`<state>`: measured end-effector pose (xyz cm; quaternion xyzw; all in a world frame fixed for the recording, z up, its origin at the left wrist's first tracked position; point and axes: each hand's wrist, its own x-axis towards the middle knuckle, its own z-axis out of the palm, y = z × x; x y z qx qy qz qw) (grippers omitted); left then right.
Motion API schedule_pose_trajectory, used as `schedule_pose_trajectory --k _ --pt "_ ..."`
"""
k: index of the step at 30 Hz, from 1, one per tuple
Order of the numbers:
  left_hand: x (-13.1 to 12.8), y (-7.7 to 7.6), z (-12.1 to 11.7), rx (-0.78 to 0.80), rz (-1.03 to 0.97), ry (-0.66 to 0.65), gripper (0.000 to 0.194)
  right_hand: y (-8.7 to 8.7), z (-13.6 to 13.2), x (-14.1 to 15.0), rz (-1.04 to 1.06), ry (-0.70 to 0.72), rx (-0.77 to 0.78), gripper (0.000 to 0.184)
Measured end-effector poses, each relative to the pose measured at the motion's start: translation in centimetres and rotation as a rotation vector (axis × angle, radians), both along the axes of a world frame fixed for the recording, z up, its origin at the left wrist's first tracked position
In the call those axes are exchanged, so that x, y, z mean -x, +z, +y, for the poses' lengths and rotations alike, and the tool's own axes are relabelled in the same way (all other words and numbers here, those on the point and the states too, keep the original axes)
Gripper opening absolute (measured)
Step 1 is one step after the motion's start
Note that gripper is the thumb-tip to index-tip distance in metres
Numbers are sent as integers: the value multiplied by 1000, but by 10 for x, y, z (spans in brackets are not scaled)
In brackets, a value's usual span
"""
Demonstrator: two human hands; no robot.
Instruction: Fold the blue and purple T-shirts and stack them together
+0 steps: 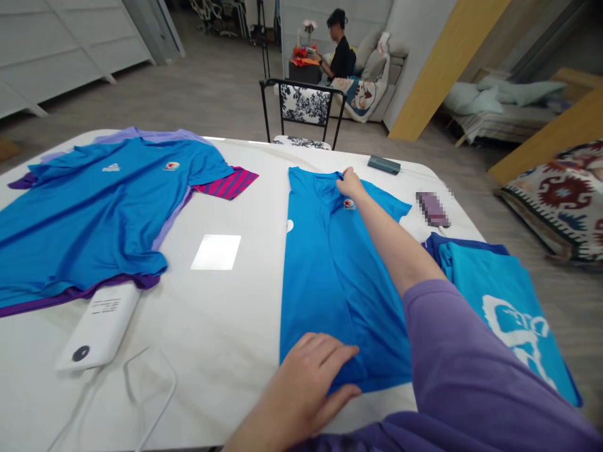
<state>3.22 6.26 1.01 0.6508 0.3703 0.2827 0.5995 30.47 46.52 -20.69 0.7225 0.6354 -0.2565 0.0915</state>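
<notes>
A blue T-shirt (311, 270) lies before me on the table, its left side folded inward into a straight edge. My right hand (351, 183) reaches to the far end and pinches the shirt near the collar, beside a small red star badge. Over the near hem rests my left hand (316, 376), fingers stretched out and thumb apart, seemingly touching the fabric. Several spread shirts are stacked at the left, with another blue T-shirt (108, 213) on top. To the right, a folded turquoise shirt (490, 282) with white print lies on a dark blue one.
The white table (226, 326) carries a white power bank (103, 323) with a cable, a dark case (384, 164) and a phone (433, 209). Beyond its far edge stands a patterned chair (305, 107). A person (342, 59) sits near a sofa in the background.
</notes>
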Motion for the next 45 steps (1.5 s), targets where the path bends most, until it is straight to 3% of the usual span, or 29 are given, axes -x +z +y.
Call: schedule_pose_trajectory --k 3,8,12,16,19,21,24,27,31,34,36,39,42,45 --pt "-6 -27 14 -106 205 68 50 -2 -4 -2 -123 50 -8 34" --pt "-8 -60 13 -123 398 69 91 -38 11 39 -90 189 77 38" --pt "-9 -64 3 -102 403 44 95 -89 26 77 -19 165 149 68" --pt "-7 -63 -1 -79 428 25 96 -138 40 100 -57 204 249 55" --pt "-6 -64 -4 -61 449 13 97 -156 41 110 -13 211 241 44" --pt "-7 -63 -5 -48 449 21 98 -154 34 115 10 211 206 47" --pt "-6 -61 -7 -28 442 34 99 -130 22 117 -30 248 152 54" --pt "5 -61 -15 -9 431 10 99 -88 20 93 -66 334 55 47" --pt "33 -62 -31 -24 413 -61 96 -11 21 -2 -250 383 77 61" --pt "32 -41 -33 -62 466 11 81 57 3 -88 -460 211 168 57" --pt "8 -11 -26 -75 452 16 61 95 -18 -131 -525 86 212 61" --pt "-58 43 -13 -97 270 -185 47 130 -46 -165 -541 8 241 58" --pt "-123 79 -10 -174 170 -355 61 140 -62 -174 -483 -15 224 40" --pt "-156 90 -13 -222 193 -417 59 140 -66 -174 -373 -30 202 24"
